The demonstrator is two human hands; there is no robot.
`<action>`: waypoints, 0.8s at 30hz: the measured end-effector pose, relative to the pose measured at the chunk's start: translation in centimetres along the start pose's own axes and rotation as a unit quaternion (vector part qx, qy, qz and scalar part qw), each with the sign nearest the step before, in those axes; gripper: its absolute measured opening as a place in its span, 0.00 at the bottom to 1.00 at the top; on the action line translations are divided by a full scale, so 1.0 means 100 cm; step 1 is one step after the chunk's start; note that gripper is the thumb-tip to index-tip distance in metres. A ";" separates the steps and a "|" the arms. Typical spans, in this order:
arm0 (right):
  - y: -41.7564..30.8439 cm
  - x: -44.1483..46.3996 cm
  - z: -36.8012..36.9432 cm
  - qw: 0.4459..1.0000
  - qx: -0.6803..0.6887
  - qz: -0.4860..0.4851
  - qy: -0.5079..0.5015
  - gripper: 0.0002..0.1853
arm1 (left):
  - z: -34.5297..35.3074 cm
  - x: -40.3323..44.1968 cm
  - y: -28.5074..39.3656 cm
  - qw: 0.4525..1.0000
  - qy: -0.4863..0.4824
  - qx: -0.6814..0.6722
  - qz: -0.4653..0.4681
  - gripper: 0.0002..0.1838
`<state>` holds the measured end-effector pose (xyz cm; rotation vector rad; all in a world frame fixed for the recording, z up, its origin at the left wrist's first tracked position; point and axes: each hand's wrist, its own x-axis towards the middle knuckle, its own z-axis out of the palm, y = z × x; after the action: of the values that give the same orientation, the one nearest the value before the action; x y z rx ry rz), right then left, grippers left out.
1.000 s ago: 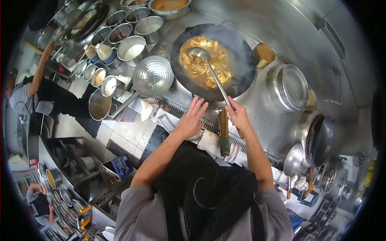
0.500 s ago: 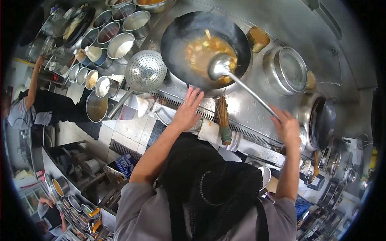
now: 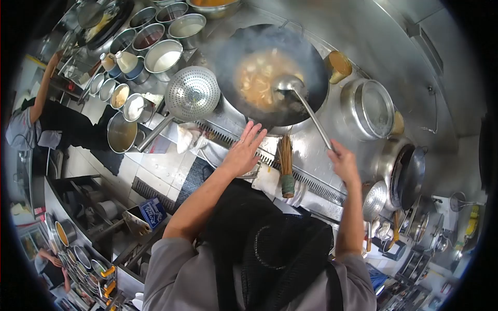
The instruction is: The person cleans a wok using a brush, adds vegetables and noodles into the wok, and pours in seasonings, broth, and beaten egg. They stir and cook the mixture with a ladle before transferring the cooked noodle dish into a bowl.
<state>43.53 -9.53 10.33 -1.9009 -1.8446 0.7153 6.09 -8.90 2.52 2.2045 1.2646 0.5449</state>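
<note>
The right hand point(image 3: 343, 163) has drawn nearer the dark, round wok point(image 3: 259, 115), clasping a smooth metal ladle point(image 3: 313, 116), its cupped bowl in chunky, steaming broth point(image 3: 259, 80); the left hand point(image 3: 243, 154), fingers spread, is near the rim.

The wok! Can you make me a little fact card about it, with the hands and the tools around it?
Wok: dark, round and steamy
Food: orange-brown, with paler pieces, blurred by steam
Right hand: gripping the ladle's handle
Ladle: bowl inside the wok, handle sticking out over the rim
Left hand: fingers spread, by the wok's near rim; can't tell if touching
Strainer: full of holes, left of the wok
Bundled brush: between the hands, bristles towards the wok
</note>
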 end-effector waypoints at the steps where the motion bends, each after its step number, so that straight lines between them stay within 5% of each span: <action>1: 0.002 0.010 0.021 0.994 0.093 0.055 -0.006 0.23 | -0.001 0.001 0.000 1.000 -0.008 0.001 0.001 0.49; 5: -0.031 0.041 0.066 0.949 0.290 0.126 0.000 0.28 | -0.007 0.001 0.001 1.000 -0.023 0.000 -0.008 0.49; 12: -0.065 0.086 0.089 0.951 0.268 0.141 0.058 0.28 | -0.004 0.001 -0.001 1.000 -0.005 -0.007 -0.007 0.50; 19: -0.063 0.080 0.091 0.945 0.291 0.124 -0.081 0.28 | -0.005 0.001 -0.002 1.000 -0.004 -0.001 0.006 0.50; 23: -0.037 0.047 0.074 0.967 0.196 0.104 -0.127 0.24 | -0.006 0.000 -0.002 1.000 -0.008 0.004 0.012 0.51; 24: -0.015 0.042 0.076 0.989 0.124 -0.041 -0.065 0.25 | -0.006 0.000 -0.002 1.000 -0.009 0.004 0.013 0.51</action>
<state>37.71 -5.79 4.83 -1.6456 -1.8015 1.0116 5.63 -8.67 2.87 2.2294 1.2323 0.5294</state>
